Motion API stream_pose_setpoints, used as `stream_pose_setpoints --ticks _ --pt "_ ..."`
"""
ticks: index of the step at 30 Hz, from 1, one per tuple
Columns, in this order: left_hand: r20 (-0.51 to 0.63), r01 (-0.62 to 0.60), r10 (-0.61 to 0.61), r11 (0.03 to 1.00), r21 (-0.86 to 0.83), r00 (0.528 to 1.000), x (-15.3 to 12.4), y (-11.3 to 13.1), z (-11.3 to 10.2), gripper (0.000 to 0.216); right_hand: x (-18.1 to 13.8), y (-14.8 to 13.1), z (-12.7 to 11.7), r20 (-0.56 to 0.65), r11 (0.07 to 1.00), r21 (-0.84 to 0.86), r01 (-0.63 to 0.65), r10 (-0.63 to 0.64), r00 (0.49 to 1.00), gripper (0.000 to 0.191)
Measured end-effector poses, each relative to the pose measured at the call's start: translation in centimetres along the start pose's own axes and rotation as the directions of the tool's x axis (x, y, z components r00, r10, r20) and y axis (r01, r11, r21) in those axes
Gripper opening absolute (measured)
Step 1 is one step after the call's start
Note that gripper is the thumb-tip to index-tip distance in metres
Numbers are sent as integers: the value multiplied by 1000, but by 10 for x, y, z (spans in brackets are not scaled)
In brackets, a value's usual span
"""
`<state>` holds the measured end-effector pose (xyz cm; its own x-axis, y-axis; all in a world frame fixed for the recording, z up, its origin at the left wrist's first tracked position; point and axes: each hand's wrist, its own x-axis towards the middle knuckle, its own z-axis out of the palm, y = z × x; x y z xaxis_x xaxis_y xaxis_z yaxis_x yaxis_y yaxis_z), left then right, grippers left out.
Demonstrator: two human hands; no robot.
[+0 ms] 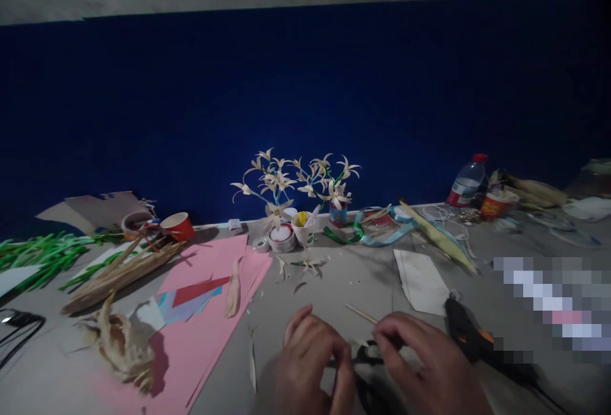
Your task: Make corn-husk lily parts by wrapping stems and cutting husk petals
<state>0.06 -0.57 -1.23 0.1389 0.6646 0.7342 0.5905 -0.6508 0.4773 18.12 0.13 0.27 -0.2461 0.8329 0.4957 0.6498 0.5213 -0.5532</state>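
My left hand (310, 364) and my right hand (424, 364) meet low at the front of the grey table (363, 281). Both have their fingers curled and pinched around a small dark object (365, 356) held between them; I cannot make out what it is. A thin wooden stick (361, 313) lies just beyond my fingers. A black glue gun (465, 332) rests right beside my right hand.
Pink paper sheets (210, 313) and dried husks (119, 338) lie at the left. Pale handmade flowers (296, 179) stand in small cups at the back by the blue wall. Ribbons (377, 230), a corn cob (439, 237), a water bottle (468, 182) and white paper (420, 281) sit at the right.
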Motion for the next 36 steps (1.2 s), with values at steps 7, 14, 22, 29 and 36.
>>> stream_pose_setpoints --ticks 7,14,22,29,36 --pt "19 -26 26 999 21 999 1 3 -2 20 2 -8 8 71 998 -49 33 -30 997 16" --pt "-57 35 -37 999 -29 998 -1 -1 -2 18 -1 -3 -5 -20 998 55 -31 33 999 13" --pt "-2 51 -52 997 -65 999 -2 1 0 15 5 -20 14 16 996 80 31 -32 999 15" --pt "24 129 -127 983 -134 992 -3 4 7 14 2 -22 13 -16 995 39 93 -92 996 16" --pt "9 191 -193 962 -195 981 -7 2 8 16 -1 -21 13 -63 991 -33 131 -133 989 17"
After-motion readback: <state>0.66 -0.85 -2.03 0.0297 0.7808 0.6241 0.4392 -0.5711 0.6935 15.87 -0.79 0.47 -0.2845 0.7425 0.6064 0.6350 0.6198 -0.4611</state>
